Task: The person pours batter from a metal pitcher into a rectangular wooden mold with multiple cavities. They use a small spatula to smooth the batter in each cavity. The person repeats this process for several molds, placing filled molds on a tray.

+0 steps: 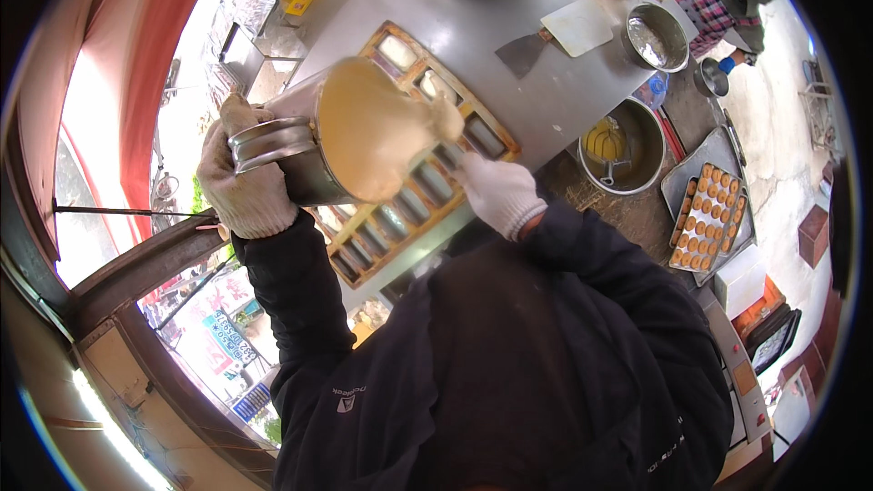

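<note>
My left hand [242, 177], in a white knit work glove, grips a metal pitcher [283, 181] by its side near the looped handle. The pitcher is tipped on its side, and pale yellow batter [368, 129] fills its mouth and bulges toward the right. My gloved right hand [501, 194] is closed on a batter-coated utensil [447, 119] at the pitcher's lip; motion blur hides its exact kind. Beneath both lies a wood-framed rack of rectangular metal moulds [431, 185]. Several far moulds hold a pale filling [397, 52], while several nearer ones show bare metal.
On the steel worktable [470, 7] lie a broad scraper [525, 53] and a white plastic scraper [580, 26]. To the right stand a steel bowl [656, 37], a pot with a whisk [622, 143] and trays of small round pastries [706, 218]. Another person [726, 0] works at the upper right.
</note>
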Motion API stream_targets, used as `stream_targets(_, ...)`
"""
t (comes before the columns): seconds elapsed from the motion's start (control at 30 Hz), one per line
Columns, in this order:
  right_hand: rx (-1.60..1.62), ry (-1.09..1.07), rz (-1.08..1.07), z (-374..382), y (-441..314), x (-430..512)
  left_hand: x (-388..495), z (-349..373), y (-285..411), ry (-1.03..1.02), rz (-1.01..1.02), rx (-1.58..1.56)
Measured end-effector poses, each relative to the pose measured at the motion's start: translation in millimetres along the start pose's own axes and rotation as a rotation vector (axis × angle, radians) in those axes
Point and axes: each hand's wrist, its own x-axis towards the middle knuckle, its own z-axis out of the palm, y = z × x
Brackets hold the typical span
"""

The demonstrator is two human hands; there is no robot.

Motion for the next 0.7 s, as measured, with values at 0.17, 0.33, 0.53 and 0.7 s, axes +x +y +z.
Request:
stream_targets(0.17,-0.121,-0.006,0.131,4.1,20.7,-30.0,-19.5,-5.5,-3.1,-0.065,-0.009,-0.035)
stream_targets(0.33,-0.030,0.176,-0.016,14.8,-17.1,-44.3,-36.6,-18.9,-0.6,0.023,0.030,0.045)
stream_targets(0.53,-0.012,0.112,-0.042,51.0,-35.8,-42.5,-55.5,-34.2,-0.9,0.027,0.145,0.154)
stream_targets(0.7,-0.116,-0.054,0.055,58.0,1.2,-43.5,-66.2,-40.9,-0.1,0.102,0.038,0.239)
